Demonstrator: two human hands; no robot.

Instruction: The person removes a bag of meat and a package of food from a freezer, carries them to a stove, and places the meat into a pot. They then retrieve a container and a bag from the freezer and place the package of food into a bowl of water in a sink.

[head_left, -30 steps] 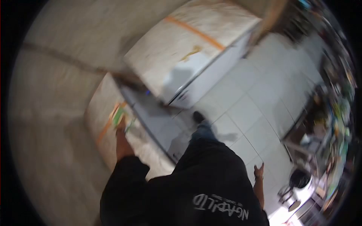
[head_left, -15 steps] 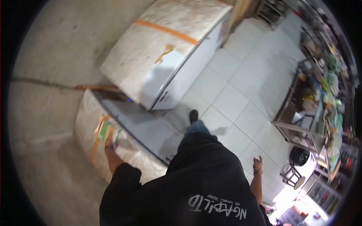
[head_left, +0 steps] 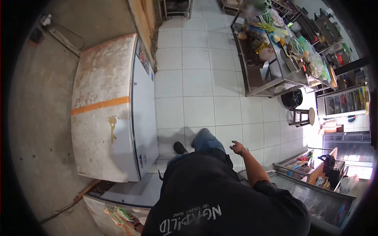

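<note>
My left hand [head_left: 136, 222] is low in the head view, over the worn white lid of the nearer chest freezer [head_left: 96, 204]. Its fingers rest on a crumpled green-and-white cloth [head_left: 118, 215], and they seem to grip its near edge; part of the hand is hidden by its angle. Out to the right, my right hand [head_left: 237, 148] hangs in the air above the tiled floor, fingers apart and holding nothing. A bracelet circles that wrist.
A second chest freezer [head_left: 102, 78] with orange tape stands ahead on the left. At right are a metal table [head_left: 271, 84] loaded with vegetables and bags, a black-lined bin [head_left: 292, 98], a stool [head_left: 311, 117] and a glass-topped case [head_left: 315, 196]. White tiles [head_left: 199, 82] run between.
My view has turned toward the right and levelled, showing more of the aisle. The left hand stays with the cloth at the nearer freezer's lid. My right hand remains open in the air.
</note>
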